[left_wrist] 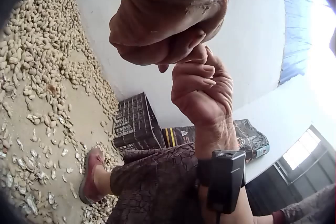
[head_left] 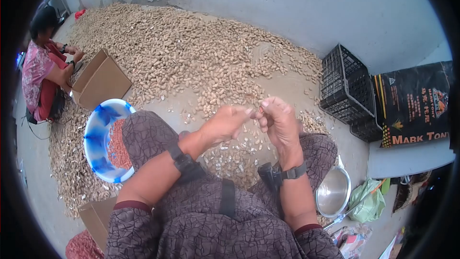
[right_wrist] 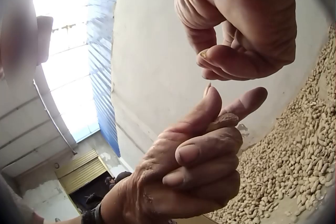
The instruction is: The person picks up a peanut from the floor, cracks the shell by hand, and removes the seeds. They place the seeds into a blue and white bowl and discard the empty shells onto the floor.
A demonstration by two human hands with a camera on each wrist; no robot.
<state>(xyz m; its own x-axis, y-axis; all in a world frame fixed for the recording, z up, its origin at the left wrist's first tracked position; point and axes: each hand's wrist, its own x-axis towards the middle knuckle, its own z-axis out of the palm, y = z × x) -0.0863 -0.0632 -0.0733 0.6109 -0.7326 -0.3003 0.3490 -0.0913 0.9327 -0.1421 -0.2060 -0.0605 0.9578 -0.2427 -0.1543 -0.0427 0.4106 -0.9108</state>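
Observation:
Both hands are raised in front of the lap, fingertips close together. My left hand (head_left: 227, 123) pinches a brown, rough-skinned peanut (right_wrist: 224, 121) between thumb and index finger, the other fingers folded in. Opposite it is my right hand (head_left: 279, 123), its fingers curled and thumb tip against the fingertips; I cannot tell whether something small is between them. Beneath the hands, broken shells and loose peanuts (head_left: 235, 160) lie on the floor between the legs. A blue and white basin (head_left: 96, 136) by the left knee contains reddish shelled kernels (head_left: 118, 146).
A large heap of unshelled peanuts (head_left: 177, 52) spreads to the wall. Black plastic crates (head_left: 347, 84) and a black printed sack (head_left: 417, 103) stand right. A metal bowl (head_left: 333, 192) lies by the right knee. Another person (head_left: 45, 74) sits far left beside a cardboard box (head_left: 103, 81).

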